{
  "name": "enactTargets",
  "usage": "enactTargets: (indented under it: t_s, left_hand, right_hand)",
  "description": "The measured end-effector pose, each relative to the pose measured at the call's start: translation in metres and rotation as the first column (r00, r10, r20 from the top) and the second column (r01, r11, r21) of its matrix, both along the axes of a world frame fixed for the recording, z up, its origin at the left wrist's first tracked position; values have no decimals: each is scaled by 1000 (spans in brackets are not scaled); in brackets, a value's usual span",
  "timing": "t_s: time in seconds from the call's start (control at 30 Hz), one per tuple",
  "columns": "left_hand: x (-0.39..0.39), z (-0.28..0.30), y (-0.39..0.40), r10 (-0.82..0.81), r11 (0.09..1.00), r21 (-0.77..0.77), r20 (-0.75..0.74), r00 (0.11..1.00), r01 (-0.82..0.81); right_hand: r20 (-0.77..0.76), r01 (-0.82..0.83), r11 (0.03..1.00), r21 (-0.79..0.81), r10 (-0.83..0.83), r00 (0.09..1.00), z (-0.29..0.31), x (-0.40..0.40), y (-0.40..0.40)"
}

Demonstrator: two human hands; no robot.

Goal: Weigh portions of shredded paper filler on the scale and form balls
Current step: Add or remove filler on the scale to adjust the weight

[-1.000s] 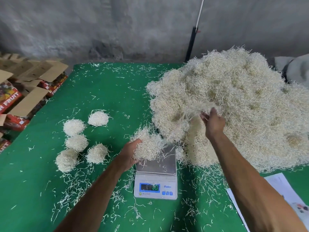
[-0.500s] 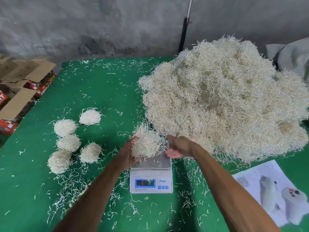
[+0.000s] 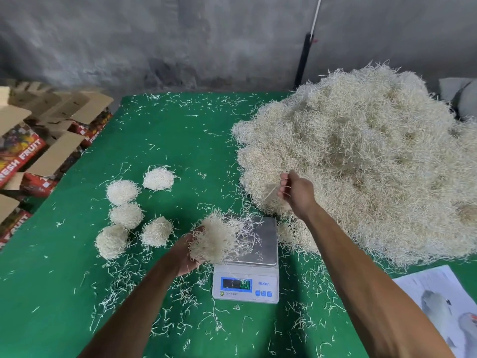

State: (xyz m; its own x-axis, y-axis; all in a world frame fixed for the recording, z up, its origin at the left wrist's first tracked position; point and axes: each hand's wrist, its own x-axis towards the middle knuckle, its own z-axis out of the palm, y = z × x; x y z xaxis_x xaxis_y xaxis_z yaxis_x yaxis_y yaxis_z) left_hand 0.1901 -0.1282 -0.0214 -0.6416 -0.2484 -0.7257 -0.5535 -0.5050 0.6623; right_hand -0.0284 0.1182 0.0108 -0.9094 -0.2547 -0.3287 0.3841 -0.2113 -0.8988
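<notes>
A small digital scale (image 3: 260, 244) with a steel pan stands on the green table, its display lit. My left hand (image 3: 187, 254) grips a loose clump of shredded paper (image 3: 216, 239) at the pan's left edge, strands spilling onto the pan. My right hand (image 3: 296, 193) is raised at the near edge of the big pile of shredded paper (image 3: 374, 156), fingers curled and pinching a few thin strands. Several finished paper balls (image 3: 124, 192) lie in a cluster to the left of the scale.
Loose shreds litter the green table (image 3: 167, 130). Open cardboard fruit boxes (image 3: 31, 140) stand off the table's left edge. A printed sheet (image 3: 438, 301) lies at the near right. A grey wall and a dark pole (image 3: 304, 58) are behind.
My right hand left the clump at the scale and rose to the pile's edge, pinching a few strands. My left hand keeps its clump at the pan's left edge.
</notes>
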Motion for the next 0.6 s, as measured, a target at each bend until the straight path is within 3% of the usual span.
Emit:
enactTargets:
  t_s: [0.1, 0.17, 0.2, 0.27, 0.3, 0.37, 0.4, 0.43, 0.5, 0.53, 0.6]
  left_hand:
    - [-11, 5, 15, -44, 999, -27, -83, 996, 41]
    - [-25, 7, 24, -70, 998, -7, -88, 994, 70]
    - [-29, 8, 28, -107, 994, -11, -91, 990, 106]
    - [-32, 8, 31, -248, 957, -186, -120, 961, 223]
    - [-38, 6, 28, -304, 944, -172, -121, 945, 281]
    - [-40, 2, 26, -443, 884, -200, -73, 893, 422]
    - [-40, 0, 29, -433, 882, -239, -76, 898, 405]
    - [-39, -1, 34, -508, 818, -348, -65, 859, 458]
    - [-49, -4, 37, -418, 842, -325, 114, 901, 432]
    - [-51, -4, 38, -392, 809, -413, 149, 908, 418]
    - [-47, -5, 35, -379, 682, -627, 137, 915, 376]
  right_hand:
    - [-47, -146, 986, -80, 142, 989, 20, 8, -20]
    - [-71, -358, 933, -37, 355, 932, 35, 17, -32]
    - [-68, -484, 875, -8, 483, 873, 40, 22, -36]
    - [-35, -694, 714, 88, 699, 715, 44, 31, -39]
    - [-14, -754, 631, 185, 768, 640, 41, 35, -38]
    - [61, -754, 453, 475, 838, 542, 30, 45, -35]
    - [112, -701, 339, 628, 852, 512, 22, 49, -33]
    - [169, -627, 213, 749, 854, 492, 13, 52, -29]
    - [244, -491, 39, 870, 832, 498, -5, 55, -19]
    - [238, -457, 33, 889, 819, 522, -13, 57, -14]
    - [149, -438, 183, 880, 769, 621, -21, 60, -7]
